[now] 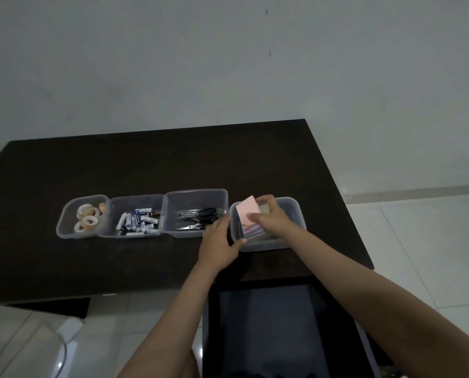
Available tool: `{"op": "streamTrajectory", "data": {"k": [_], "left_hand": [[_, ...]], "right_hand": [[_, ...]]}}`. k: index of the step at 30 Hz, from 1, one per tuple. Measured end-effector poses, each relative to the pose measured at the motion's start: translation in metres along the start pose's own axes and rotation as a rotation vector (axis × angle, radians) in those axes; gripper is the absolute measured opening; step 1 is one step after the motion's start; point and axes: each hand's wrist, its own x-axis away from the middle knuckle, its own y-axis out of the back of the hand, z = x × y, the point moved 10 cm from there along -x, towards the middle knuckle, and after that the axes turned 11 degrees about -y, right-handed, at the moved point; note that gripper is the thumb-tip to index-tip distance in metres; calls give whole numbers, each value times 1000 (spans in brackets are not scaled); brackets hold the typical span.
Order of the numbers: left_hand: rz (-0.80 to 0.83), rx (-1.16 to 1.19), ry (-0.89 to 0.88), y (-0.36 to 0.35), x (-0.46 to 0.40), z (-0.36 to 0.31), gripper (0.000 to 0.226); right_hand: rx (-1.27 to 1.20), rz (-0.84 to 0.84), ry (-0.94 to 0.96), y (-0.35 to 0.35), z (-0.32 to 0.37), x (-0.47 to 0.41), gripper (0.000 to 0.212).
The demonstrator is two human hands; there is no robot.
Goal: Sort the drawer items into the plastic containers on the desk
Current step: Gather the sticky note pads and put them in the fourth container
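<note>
A dark tabletop (91,170) stands against a pale wall, with an open drawer (279,331) pulled out below its near edge. 4 clear plastic containers sit in a row across the tabletop, touching or nearly touching side by side.

The third container (170,211) holds scissors (200,218), their long axis running left to right with the black handles toward the right. The fourth container (296,208), rightmost, holds flat paper pads. The second container (113,211) holds a heap of batteries (139,221) lying at mixed angles, most of them slanting from near-left to far-right. The first container (64,219), leftmost, holds 3 or so tape rolls (87,216) lying flat.

The left hand (219,241) grips the fourth container's near-left corner, fingers curled round the rim. The right hand (268,214) is over that container, its fingers clamped on a pink pad of sticky notes (247,207). The pad is tilted, its far corner raised above the container's left rim and its lower end down inside.
</note>
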Motion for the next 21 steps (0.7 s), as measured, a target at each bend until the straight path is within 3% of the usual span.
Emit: {"op": "streamTrajectory", "data": {"k": [7,11,17,21], "left_hand": [[-38,8,-26,0,-6,4,59],[-48,0,-29,0,-5,7,62],[-30,-15,7,-3,-4,11,67],[-17,-14,23,-4,-4,12,66]], "right_hand": [[354,117,-114,-23,-10,-14,60],[611,52,-76,-25,-11,-14,69],[395,-77,-99,-4,-17,-13,93],[447,-95,-58,-1,-14,-10,49]]}}
